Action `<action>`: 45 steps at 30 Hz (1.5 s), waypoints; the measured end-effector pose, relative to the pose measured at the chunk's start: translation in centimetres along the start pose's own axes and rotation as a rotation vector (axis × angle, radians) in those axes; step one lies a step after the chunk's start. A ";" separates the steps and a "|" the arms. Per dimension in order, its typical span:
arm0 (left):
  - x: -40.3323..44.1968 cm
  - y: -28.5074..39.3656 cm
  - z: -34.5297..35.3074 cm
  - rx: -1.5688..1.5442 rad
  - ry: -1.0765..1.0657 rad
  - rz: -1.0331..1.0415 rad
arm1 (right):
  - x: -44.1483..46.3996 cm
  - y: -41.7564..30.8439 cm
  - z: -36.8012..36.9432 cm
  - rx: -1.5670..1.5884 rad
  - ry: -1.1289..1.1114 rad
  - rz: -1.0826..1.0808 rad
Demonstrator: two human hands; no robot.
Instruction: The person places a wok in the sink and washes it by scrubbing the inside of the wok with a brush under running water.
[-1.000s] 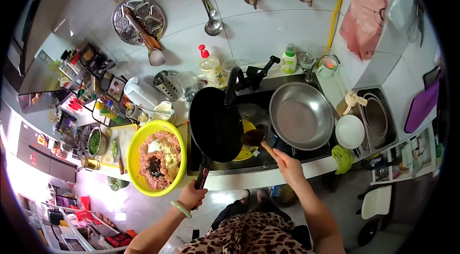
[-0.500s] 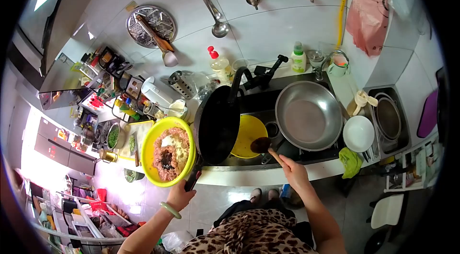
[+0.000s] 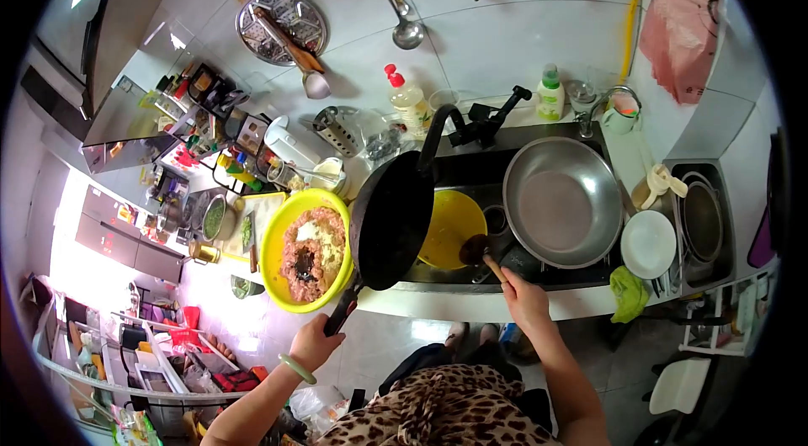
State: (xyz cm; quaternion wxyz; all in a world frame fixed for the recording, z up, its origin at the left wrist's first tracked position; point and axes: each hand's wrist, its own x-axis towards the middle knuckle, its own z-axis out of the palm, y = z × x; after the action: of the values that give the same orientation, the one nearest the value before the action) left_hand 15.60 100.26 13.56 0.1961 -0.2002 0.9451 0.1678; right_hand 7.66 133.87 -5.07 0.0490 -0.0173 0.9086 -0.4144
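Observation:
My left hand [image 3: 317,343] is closed round the handle of a black wok [image 3: 389,227], which is tilted on its side above the counter's front edge. In my right hand [image 3: 527,305] is the wooden handle of a pot brush [image 3: 475,250] with a dark round head. The brush head lies over the right side of a yellow basin [image 3: 454,223] standing in the sink; the wok hides the basin's left part. Just left of the wok, a yellow-green bowl [image 3: 268,257] holds minced meat [image 3: 316,278] with pale and dark seasonings on it.
A large steel basin [image 3: 562,202] sits to the right, beside a white bowl [image 3: 648,244] and a green cloth [image 3: 628,294]. Behind are a black faucet [image 3: 488,122] and a red-topped pump bottle [image 3: 409,103]. A knife [image 3: 252,252] lies on the board at left.
The whole view has shifted, so most things sit further right. The wok looks slightly more tilted. Both hands keep their holds, and the brush stays over the yellow basin.

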 end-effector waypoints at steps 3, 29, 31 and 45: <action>-0.8 0.6 -0.6 0.024 0.019 0.021 | 0.5 0.8 0.9 -0.029 0.048 -0.080; -3.7 0.2 -6.0 0.165 -0.030 -0.004 | 1.3 0.1 0.8 -0.316 -0.043 0.081; -3.6 0.0 -6.0 0.170 -0.026 0.010 | 0.6 -0.4 0.9 -0.329 0.130 -0.112; -5.5 -5.0 -5.6 -0.041 -0.080 0.118 | -4.5 -7.3 8.6 0.106 -0.336 -0.296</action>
State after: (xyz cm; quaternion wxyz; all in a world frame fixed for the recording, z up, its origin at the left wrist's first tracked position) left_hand 20.78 95.45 19.60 0.2192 -0.1415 0.9431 0.2061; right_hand 12.97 122.99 -4.86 0.1389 -0.2167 0.8522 -0.4554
